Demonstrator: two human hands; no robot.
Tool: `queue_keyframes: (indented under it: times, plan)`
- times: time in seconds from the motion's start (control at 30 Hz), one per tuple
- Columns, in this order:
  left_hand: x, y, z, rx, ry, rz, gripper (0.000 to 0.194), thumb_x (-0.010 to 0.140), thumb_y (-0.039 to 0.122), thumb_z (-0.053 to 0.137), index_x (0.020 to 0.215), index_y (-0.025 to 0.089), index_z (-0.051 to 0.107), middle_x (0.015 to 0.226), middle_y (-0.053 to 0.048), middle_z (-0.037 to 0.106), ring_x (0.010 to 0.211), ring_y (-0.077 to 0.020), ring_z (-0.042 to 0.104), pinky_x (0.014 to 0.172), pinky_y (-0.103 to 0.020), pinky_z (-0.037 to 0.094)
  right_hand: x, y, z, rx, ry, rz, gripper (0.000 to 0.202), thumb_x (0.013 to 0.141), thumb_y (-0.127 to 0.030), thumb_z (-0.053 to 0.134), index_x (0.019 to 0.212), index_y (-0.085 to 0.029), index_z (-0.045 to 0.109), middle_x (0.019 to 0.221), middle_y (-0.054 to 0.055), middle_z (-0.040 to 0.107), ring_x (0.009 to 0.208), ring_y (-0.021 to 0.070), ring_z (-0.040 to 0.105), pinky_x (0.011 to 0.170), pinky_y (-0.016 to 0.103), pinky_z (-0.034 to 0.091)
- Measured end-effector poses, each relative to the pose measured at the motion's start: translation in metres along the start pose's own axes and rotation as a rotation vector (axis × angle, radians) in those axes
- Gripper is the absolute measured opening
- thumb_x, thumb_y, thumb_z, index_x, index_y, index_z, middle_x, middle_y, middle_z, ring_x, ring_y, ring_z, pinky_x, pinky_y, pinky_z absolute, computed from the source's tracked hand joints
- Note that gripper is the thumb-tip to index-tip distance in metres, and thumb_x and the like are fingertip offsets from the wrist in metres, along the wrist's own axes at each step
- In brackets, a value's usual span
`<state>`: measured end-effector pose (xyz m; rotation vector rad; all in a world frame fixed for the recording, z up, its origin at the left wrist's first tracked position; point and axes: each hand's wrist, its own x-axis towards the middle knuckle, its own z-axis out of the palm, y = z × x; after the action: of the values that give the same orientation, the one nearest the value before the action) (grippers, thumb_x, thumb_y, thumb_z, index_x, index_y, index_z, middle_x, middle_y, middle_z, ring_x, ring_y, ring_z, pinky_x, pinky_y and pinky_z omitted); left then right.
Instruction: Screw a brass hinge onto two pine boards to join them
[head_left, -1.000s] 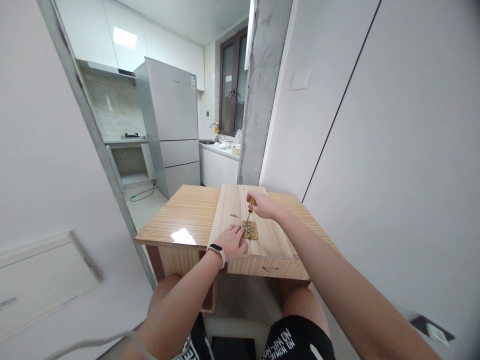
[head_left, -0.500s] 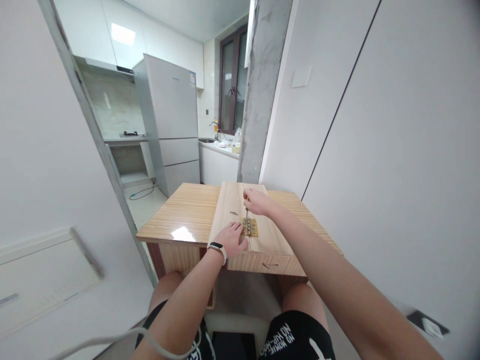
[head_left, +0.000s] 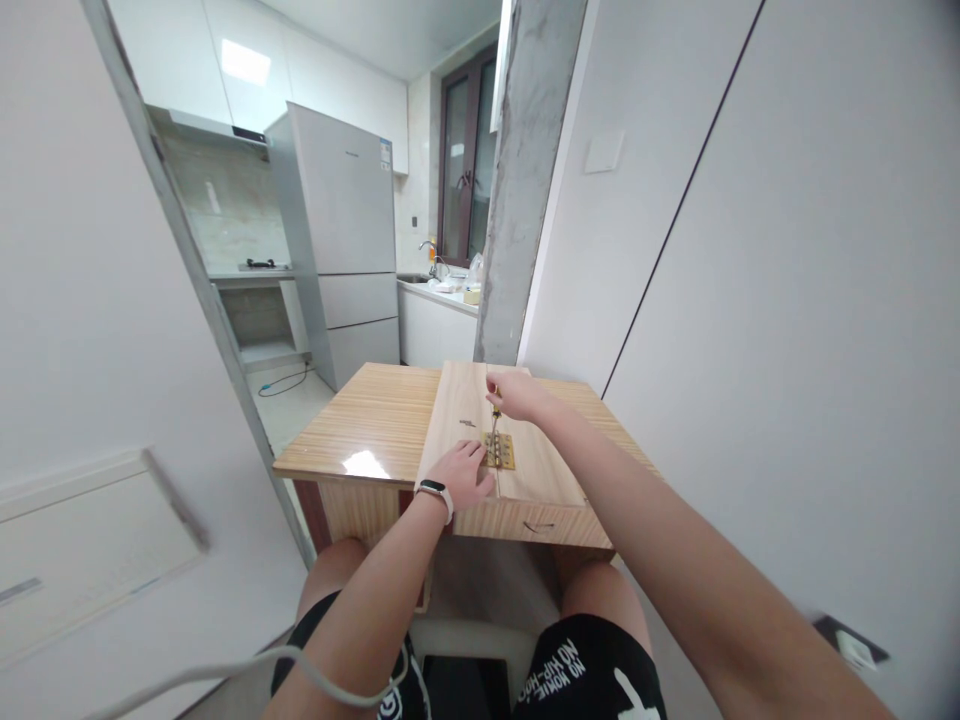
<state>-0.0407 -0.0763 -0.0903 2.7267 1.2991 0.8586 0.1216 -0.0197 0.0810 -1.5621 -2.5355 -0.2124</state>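
Note:
Two pale wooden boards [head_left: 457, 400] lie side by side on the wooden table, with a brass hinge [head_left: 501, 451] across their seam. My right hand [head_left: 512, 393] is closed around the yellow handle of a screwdriver [head_left: 496, 411], whose shaft points down at the upper left part of the hinge. Flat on the left board, with fingers spread, my left hand [head_left: 463, 472] touches the hinge's left edge with its fingertips. Small dark marks are printed on the board above that hand.
The striped wooden table [head_left: 360, 425] has a front drawer [head_left: 525, 522]. My legs are beneath it. A pale cable [head_left: 262, 657] crosses by my left forearm. Beyond stand a fridge [head_left: 349, 200] and a sink counter [head_left: 439, 320]; a white wall is at the right.
My right hand has shifted very slightly on the screwdriver, which leans a little differently over the hinge. My left hand stays in place on the board.

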Motion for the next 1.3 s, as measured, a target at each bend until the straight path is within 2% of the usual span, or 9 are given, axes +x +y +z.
queue_keyframes:
  times: [0.1, 0.17, 0.27, 0.37, 0.5, 0.73, 0.97, 1.1, 1.3]
  plan:
    - [0.001, 0.001, -0.001, -0.006, 0.002, 0.002, 0.046, 0.094, 0.039, 0.055, 0.131, 0.014, 0.06, 0.133, -0.015, 0.062, 0.128, -0.0298, 0.051, 0.115, -0.045, 0.042, -0.001, -0.001, 0.002, -0.068, 0.001, 0.045, 0.026, 0.101, -0.042, 0.052, 0.097, -0.021, 0.067, 0.102, 0.012, 0.075, 0.096, 0.0251, 0.068, 0.076, 0.03, 0.043]
    - [0.001, 0.001, -0.001, -0.009, -0.001, 0.001, 0.046, 0.094, 0.039, 0.055, 0.132, 0.014, 0.06, 0.134, -0.015, 0.062, 0.129, -0.0299, 0.05, 0.115, -0.045, 0.042, -0.003, -0.001, 0.002, -0.076, -0.009, 0.046, 0.03, 0.103, -0.043, 0.048, 0.1, -0.02, 0.067, 0.105, 0.014, 0.074, 0.098, 0.0261, 0.068, 0.078, 0.031, 0.044]
    - [0.0, 0.001, -0.002, -0.012, -0.004, -0.002, 0.046, 0.093, 0.039, 0.056, 0.132, 0.015, 0.06, 0.135, -0.014, 0.062, 0.129, -0.03, 0.05, 0.116, -0.046, 0.041, -0.005, -0.002, 0.003, -0.025, -0.017, -0.009, 0.023, 0.102, -0.03, 0.047, 0.108, -0.017, 0.065, 0.116, 0.016, 0.071, 0.102, 0.0252, 0.066, 0.082, 0.031, 0.045]
    - [-0.001, 0.0, -0.002, -0.01, -0.007, -0.002, 0.046, 0.094, 0.039, 0.056, 0.133, 0.015, 0.06, 0.135, -0.014, 0.062, 0.129, -0.0299, 0.05, 0.116, -0.046, 0.041, -0.005, -0.003, 0.001, 0.072, -0.051, -0.029, 0.02, 0.095, -0.015, 0.05, 0.108, -0.016, 0.064, 0.116, 0.014, 0.07, 0.101, 0.0225, 0.065, 0.082, 0.029, 0.044]
    - [-0.001, -0.001, 0.0, -0.002, -0.008, 0.003, 0.046, 0.093, 0.039, 0.056, 0.132, 0.014, 0.06, 0.134, -0.015, 0.062, 0.129, -0.0298, 0.05, 0.116, -0.045, 0.041, -0.005, -0.006, -0.004, 0.143, -0.075, -0.024, 0.023, 0.092, -0.01, 0.055, 0.111, -0.017, 0.063, 0.112, 0.011, 0.073, 0.099, 0.021, 0.065, 0.077, 0.027, 0.043]
    - [0.001, 0.001, 0.0, 0.005, -0.01, 0.006, 0.047, 0.094, 0.039, 0.055, 0.133, 0.013, 0.059, 0.136, -0.015, 0.061, 0.131, -0.0303, 0.05, 0.116, -0.046, 0.041, -0.006, -0.006, -0.006, 0.006, -0.029, -0.008, 0.011, 0.097, -0.024, 0.059, 0.106, -0.021, 0.064, 0.108, 0.01, 0.075, 0.097, 0.0231, 0.067, 0.073, 0.028, 0.041]
    - [0.001, 0.0, 0.001, 0.005, -0.001, 0.006, 0.048, 0.094, 0.04, 0.055, 0.133, 0.013, 0.06, 0.135, -0.015, 0.062, 0.13, -0.0303, 0.05, 0.117, -0.046, 0.04, -0.012, -0.008, -0.004, -0.118, -0.041, 0.011, 0.027, 0.104, -0.039, 0.046, 0.107, -0.019, 0.065, 0.11, 0.016, 0.072, 0.099, 0.0273, 0.067, 0.076, 0.033, 0.044]
    - [0.001, -0.001, 0.002, -0.004, -0.006, -0.002, 0.048, 0.094, 0.041, 0.055, 0.134, 0.015, 0.06, 0.136, -0.015, 0.061, 0.13, -0.0303, 0.05, 0.117, -0.047, 0.04, -0.011, -0.005, 0.003, -0.034, -0.054, -0.031, 0.02, 0.099, -0.025, 0.048, 0.111, -0.019, 0.063, 0.121, 0.016, 0.066, 0.097, 0.0243, 0.065, 0.079, 0.032, 0.045]
    - [0.001, -0.001, 0.002, -0.004, -0.014, 0.001, 0.048, 0.095, 0.042, 0.054, 0.133, 0.013, 0.059, 0.135, -0.016, 0.062, 0.13, -0.0305, 0.049, 0.116, -0.047, 0.04, -0.007, -0.006, -0.001, 0.137, -0.083, -0.038, 0.026, 0.088, -0.008, 0.058, 0.112, -0.019, 0.059, 0.113, 0.009, 0.071, 0.097, 0.0204, 0.064, 0.075, 0.026, 0.042]
